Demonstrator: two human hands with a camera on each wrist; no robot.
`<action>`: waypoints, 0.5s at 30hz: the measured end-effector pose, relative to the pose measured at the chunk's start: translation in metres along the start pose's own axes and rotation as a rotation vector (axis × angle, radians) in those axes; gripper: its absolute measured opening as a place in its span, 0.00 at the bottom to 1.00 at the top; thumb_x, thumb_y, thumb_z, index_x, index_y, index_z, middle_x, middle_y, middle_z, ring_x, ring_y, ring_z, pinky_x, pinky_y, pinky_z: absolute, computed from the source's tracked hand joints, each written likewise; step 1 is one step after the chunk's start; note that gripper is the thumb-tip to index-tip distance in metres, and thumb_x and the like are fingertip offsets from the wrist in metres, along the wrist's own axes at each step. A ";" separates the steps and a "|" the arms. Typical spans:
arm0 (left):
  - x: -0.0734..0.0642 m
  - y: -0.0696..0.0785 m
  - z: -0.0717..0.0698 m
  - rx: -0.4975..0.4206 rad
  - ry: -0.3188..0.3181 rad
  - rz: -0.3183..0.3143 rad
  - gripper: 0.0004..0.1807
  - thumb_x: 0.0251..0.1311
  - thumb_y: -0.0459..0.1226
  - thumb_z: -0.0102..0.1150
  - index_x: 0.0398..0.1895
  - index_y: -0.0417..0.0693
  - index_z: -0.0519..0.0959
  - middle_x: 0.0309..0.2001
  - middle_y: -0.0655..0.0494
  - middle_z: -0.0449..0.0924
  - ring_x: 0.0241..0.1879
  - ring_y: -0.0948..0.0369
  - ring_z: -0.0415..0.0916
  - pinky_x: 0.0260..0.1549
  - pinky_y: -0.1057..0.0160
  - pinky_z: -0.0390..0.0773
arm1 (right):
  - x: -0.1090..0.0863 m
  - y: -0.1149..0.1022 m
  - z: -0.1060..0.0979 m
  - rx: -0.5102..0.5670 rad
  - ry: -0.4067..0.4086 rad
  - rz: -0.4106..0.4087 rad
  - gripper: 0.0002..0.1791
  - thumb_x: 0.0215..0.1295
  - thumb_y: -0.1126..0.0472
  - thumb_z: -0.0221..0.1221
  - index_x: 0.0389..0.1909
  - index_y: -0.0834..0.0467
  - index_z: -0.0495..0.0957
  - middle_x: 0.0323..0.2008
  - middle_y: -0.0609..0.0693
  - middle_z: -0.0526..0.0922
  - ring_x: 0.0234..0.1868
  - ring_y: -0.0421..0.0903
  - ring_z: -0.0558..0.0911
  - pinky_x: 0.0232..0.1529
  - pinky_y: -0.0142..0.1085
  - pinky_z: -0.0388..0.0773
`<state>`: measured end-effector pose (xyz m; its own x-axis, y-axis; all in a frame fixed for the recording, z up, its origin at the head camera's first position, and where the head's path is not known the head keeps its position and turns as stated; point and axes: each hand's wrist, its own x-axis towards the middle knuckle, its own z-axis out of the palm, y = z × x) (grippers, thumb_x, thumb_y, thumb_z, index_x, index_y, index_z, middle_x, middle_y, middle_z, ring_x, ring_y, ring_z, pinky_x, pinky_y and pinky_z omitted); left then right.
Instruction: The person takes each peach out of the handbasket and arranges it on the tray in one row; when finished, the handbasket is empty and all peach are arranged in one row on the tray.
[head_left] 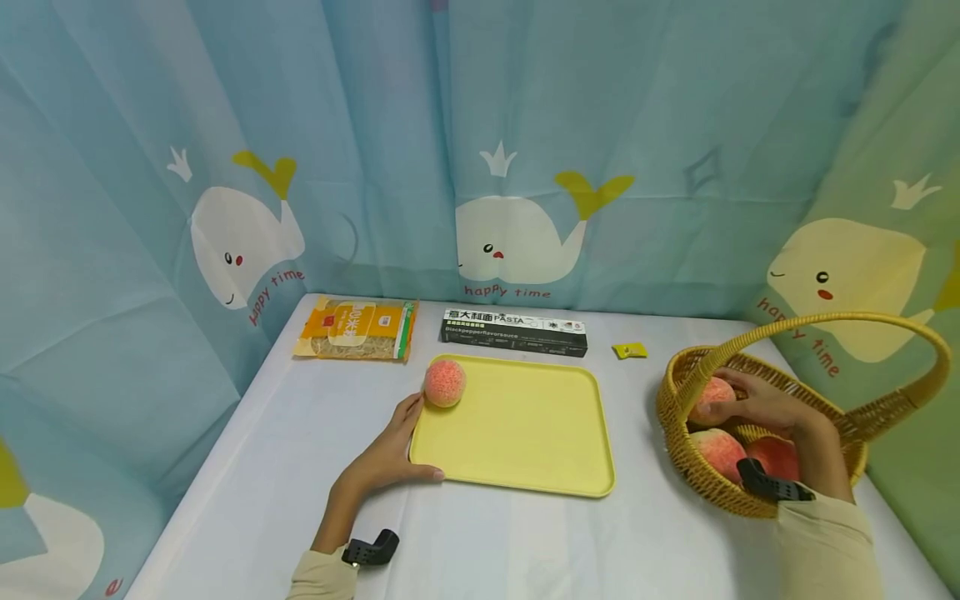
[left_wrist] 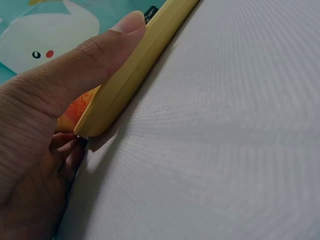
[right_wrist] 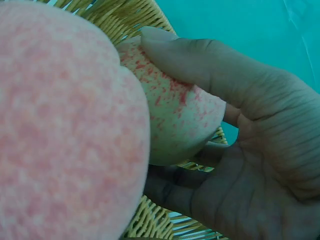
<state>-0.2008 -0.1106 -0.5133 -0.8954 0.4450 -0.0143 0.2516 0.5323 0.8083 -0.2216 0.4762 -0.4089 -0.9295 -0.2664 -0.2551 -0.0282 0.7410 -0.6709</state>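
Note:
A yellow tray [head_left: 517,425] lies on the white table, with one pink peach [head_left: 445,383] in its far left corner. My left hand [head_left: 392,450] holds the tray by its near left corner; the thumb [left_wrist: 117,42] is on the front rim and the fingers lie along the left side. Inside the wicker basket [head_left: 678,454] at the right, my right hand [head_left: 761,406] grips a speckled peach [right_wrist: 170,110] between thumb and fingers. Another peach [head_left: 718,454] and a redder fruit [head_left: 776,457] sit in the basket nearer to me. A large pink peach [right_wrist: 65,125] fills the left of the right wrist view.
Along the back of the table lie an orange noodle packet [head_left: 358,331], a black pasta box [head_left: 513,333] and a small yellow packet [head_left: 629,351]. The basket's tall handle [head_left: 847,318] arches above my right forearm. A whale-print curtain [head_left: 390,150] hangs behind the table.

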 end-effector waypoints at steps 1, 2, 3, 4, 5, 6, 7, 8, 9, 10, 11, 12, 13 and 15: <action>0.000 0.000 0.000 -0.002 0.000 0.001 0.72 0.37 0.55 0.79 0.79 0.47 0.40 0.79 0.50 0.37 0.78 0.51 0.39 0.72 0.46 0.55 | -0.001 0.000 0.000 0.001 0.009 -0.012 0.42 0.66 0.56 0.59 0.72 0.71 0.51 0.70 0.77 0.50 0.66 0.75 0.57 0.53 0.56 0.73; 0.000 0.000 0.000 -0.004 0.000 0.003 0.71 0.37 0.55 0.79 0.79 0.47 0.40 0.79 0.50 0.37 0.78 0.51 0.39 0.72 0.46 0.54 | -0.003 0.000 -0.001 0.005 0.022 -0.018 0.41 0.66 0.56 0.59 0.72 0.70 0.51 0.70 0.76 0.51 0.66 0.69 0.60 0.53 0.53 0.74; 0.001 0.000 0.000 -0.003 -0.001 0.005 0.71 0.37 0.55 0.79 0.79 0.47 0.40 0.79 0.49 0.37 0.78 0.51 0.39 0.72 0.46 0.54 | -0.004 0.001 -0.001 0.004 0.034 -0.036 0.40 0.67 0.57 0.58 0.72 0.69 0.52 0.70 0.74 0.52 0.66 0.61 0.64 0.52 0.48 0.76; 0.001 0.000 0.000 -0.006 0.000 0.008 0.71 0.37 0.55 0.79 0.79 0.47 0.40 0.79 0.49 0.37 0.78 0.51 0.39 0.72 0.45 0.54 | -0.005 0.001 -0.001 0.008 0.048 -0.049 0.38 0.67 0.57 0.58 0.71 0.68 0.54 0.70 0.72 0.53 0.64 0.52 0.67 0.50 0.44 0.77; 0.001 0.000 0.000 -0.008 -0.001 0.009 0.71 0.37 0.55 0.79 0.79 0.46 0.41 0.79 0.49 0.37 0.78 0.51 0.39 0.72 0.45 0.54 | -0.006 0.001 -0.001 0.008 0.061 -0.059 0.35 0.68 0.58 0.58 0.71 0.65 0.56 0.70 0.68 0.55 0.62 0.42 0.68 0.48 0.38 0.77; 0.001 0.000 0.000 -0.010 -0.001 0.010 0.71 0.37 0.55 0.79 0.79 0.46 0.41 0.79 0.49 0.37 0.78 0.50 0.39 0.72 0.45 0.54 | -0.007 0.002 -0.001 0.015 0.074 -0.066 0.33 0.68 0.58 0.57 0.70 0.63 0.59 0.69 0.62 0.59 0.58 0.34 0.68 0.45 0.34 0.77; 0.000 0.000 0.000 -0.006 -0.001 0.010 0.71 0.38 0.55 0.79 0.79 0.46 0.41 0.79 0.49 0.37 0.78 0.50 0.39 0.72 0.45 0.54 | -0.008 0.002 0.000 0.033 0.083 -0.072 0.30 0.69 0.58 0.57 0.69 0.60 0.61 0.66 0.57 0.62 0.55 0.29 0.68 0.44 0.33 0.77; 0.000 0.000 0.000 -0.004 -0.003 0.008 0.71 0.38 0.55 0.79 0.79 0.46 0.41 0.79 0.49 0.37 0.78 0.50 0.39 0.72 0.45 0.54 | -0.009 0.002 0.000 0.048 0.092 -0.072 0.27 0.69 0.58 0.57 0.67 0.56 0.63 0.63 0.51 0.65 0.50 0.24 0.69 0.43 0.31 0.78; 0.000 0.000 0.000 -0.003 -0.003 0.007 0.71 0.38 0.55 0.78 0.79 0.46 0.40 0.79 0.49 0.37 0.78 0.50 0.39 0.72 0.45 0.54 | -0.011 0.002 0.000 0.066 0.099 -0.077 0.25 0.69 0.59 0.57 0.65 0.53 0.65 0.60 0.45 0.67 0.48 0.24 0.70 0.42 0.31 0.78; 0.000 0.000 0.000 -0.006 -0.004 0.006 0.71 0.38 0.55 0.78 0.79 0.46 0.40 0.79 0.49 0.37 0.78 0.50 0.39 0.72 0.44 0.54 | -0.012 0.002 0.001 0.077 0.110 -0.072 0.23 0.69 0.58 0.57 0.63 0.49 0.66 0.56 0.40 0.69 0.46 0.24 0.71 0.41 0.31 0.78; -0.001 0.000 0.000 -0.004 -0.004 0.004 0.71 0.38 0.55 0.78 0.79 0.46 0.40 0.79 0.49 0.37 0.78 0.50 0.39 0.71 0.44 0.55 | -0.014 0.001 0.001 0.092 0.115 -0.076 0.22 0.69 0.59 0.56 0.63 0.47 0.66 0.53 0.35 0.70 0.45 0.25 0.73 0.41 0.32 0.78; -0.001 0.001 0.000 -0.005 -0.006 0.004 0.71 0.38 0.55 0.78 0.79 0.46 0.40 0.79 0.49 0.37 0.78 0.50 0.39 0.72 0.44 0.55 | -0.015 0.001 0.002 0.117 0.118 -0.078 0.22 0.69 0.60 0.56 0.61 0.46 0.66 0.49 0.33 0.71 0.44 0.28 0.75 0.41 0.33 0.78; -0.001 0.001 0.000 -0.008 -0.007 0.004 0.71 0.38 0.55 0.78 0.79 0.46 0.40 0.79 0.49 0.37 0.78 0.50 0.39 0.72 0.44 0.54 | -0.016 0.000 0.002 0.130 0.124 -0.082 0.21 0.69 0.61 0.56 0.61 0.46 0.66 0.47 0.32 0.73 0.43 0.30 0.76 0.40 0.33 0.79; -0.001 0.002 0.000 -0.018 -0.008 0.005 0.71 0.38 0.55 0.78 0.79 0.46 0.40 0.79 0.48 0.37 0.78 0.49 0.39 0.72 0.44 0.54 | -0.019 -0.001 0.002 0.156 0.134 -0.096 0.21 0.69 0.63 0.56 0.61 0.48 0.66 0.45 0.32 0.75 0.43 0.31 0.77 0.40 0.33 0.79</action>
<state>-0.1989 -0.1100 -0.5114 -0.8914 0.4531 -0.0150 0.2489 0.5169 0.8190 -0.2029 0.4789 -0.4047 -0.9661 -0.2393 -0.0969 -0.0716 0.6091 -0.7899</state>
